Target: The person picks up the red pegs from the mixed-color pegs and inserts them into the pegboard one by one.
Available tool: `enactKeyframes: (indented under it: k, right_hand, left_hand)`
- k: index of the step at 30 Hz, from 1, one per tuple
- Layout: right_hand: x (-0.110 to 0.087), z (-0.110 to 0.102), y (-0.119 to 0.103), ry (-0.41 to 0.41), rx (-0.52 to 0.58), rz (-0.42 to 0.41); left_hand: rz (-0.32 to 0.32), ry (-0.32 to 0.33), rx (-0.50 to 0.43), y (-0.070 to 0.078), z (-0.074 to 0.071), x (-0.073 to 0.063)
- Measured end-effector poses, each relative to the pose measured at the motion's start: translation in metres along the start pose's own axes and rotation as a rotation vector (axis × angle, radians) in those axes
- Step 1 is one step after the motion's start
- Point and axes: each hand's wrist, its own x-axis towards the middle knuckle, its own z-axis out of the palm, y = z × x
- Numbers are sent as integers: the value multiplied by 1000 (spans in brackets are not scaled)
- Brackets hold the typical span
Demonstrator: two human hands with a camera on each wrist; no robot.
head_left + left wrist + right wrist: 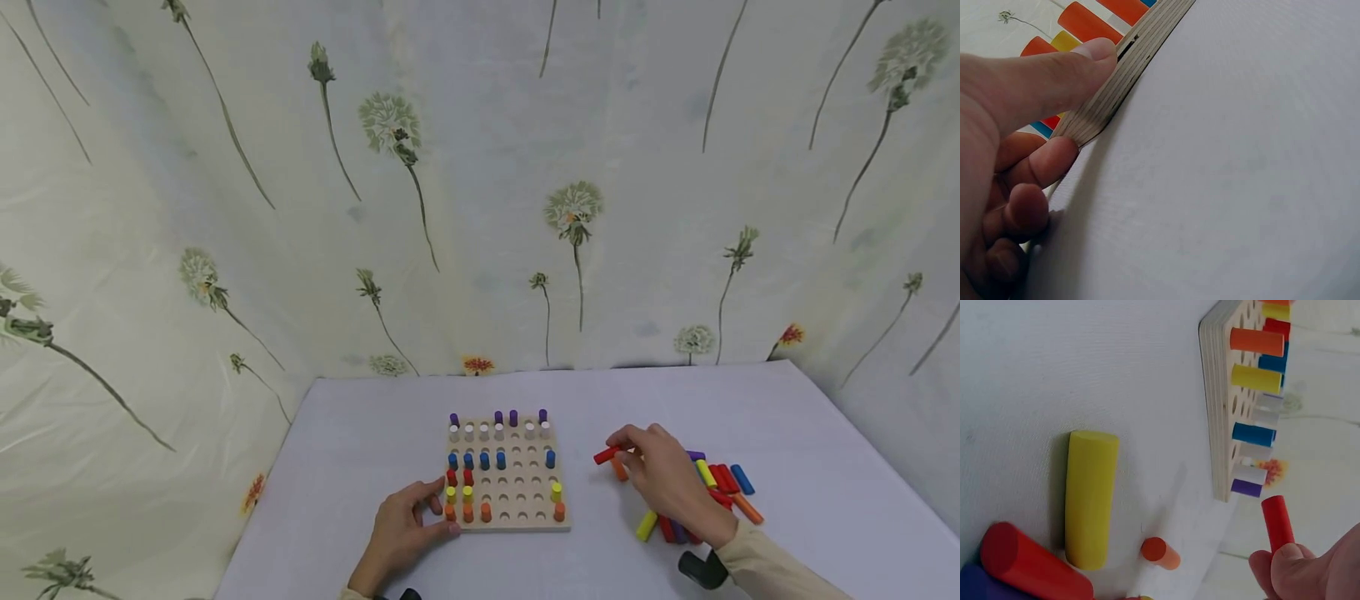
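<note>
A: What do we see in our R hand point(1313, 572)?
B: We've a red peg point(1277, 522) pinched by one end, apart from the pegboard point(1215, 406).
A: And on the desk point(1035, 375)?
B: Yellow peg point(1091, 500) lying flat, 2nd red peg point(1035, 562) nr it, dk blue-purple peg point(988, 584) cut off at the corner, orange peg point(1161, 554) btwn yellow & hand.
A: Board's nearest row?
B: We count orange, yellow, blue, white, purple, all slotted in.
</note>
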Motion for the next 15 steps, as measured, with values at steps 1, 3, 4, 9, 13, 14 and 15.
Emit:
enactKeyframes:
  k: [1, 3, 4, 9, 13, 14, 15]
  right_hand:
    - [1, 1, -1, 20, 3, 0]
    - [2, 1, -3, 73, -3, -16]
    - [3, 2, -3, 97, -3, -23]
    - [8, 7, -6, 162, 15, -52]
    - [13, 10, -10, 180, 58, -65]
    - [15, 11, -12, 184, 68, -66]
    - [16, 13, -14, 184, 77, -66]
  left_hand:
    - [-2, -1, -1, 0, 0, 0]
    - [3, 1, -1, 0, -1, 1]
    - [5, 2, 2, -1, -1, 1]
    - [20, 7, 17, -2, -2, 3]
    - [26, 12, 12, -2, -4, 4]
    - [26, 12, 12, -2, -4, 4]
    - [26, 13, 13, -1, -4, 3]
